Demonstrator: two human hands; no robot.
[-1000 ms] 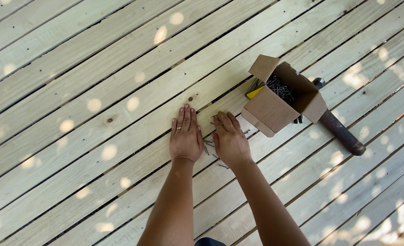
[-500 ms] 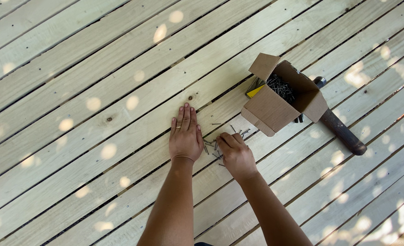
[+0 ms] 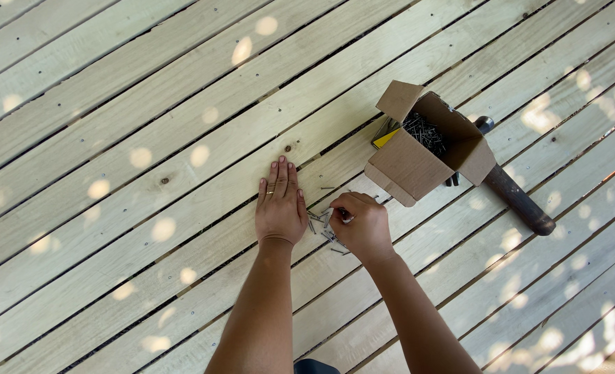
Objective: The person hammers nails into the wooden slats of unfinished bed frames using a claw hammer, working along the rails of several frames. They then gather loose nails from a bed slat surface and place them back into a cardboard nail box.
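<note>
My left hand (image 3: 279,204) lies flat, palm down, on a pale wooden deck board, fingers together, with a ring on one finger. Just to its right, my right hand (image 3: 359,225) is curled with fingertips pinched on a small nail. Under and around it lies a loose pile of nails (image 3: 323,223) on the boards between the two hands. An open cardboard box (image 3: 415,166) holding several dark nails stands to the upper right, tipped toward me.
A dark tool handle (image 3: 515,197) lies on the deck behind and right of the box. A yellow item (image 3: 386,137) sticks out at the box's left side. Gaps run between the deck boards (image 3: 148,138).
My right hand drew back from lying flat beside the left, curled up and pinched a nail from the pile, which is now uncovered. My left hand stayed flat.
</note>
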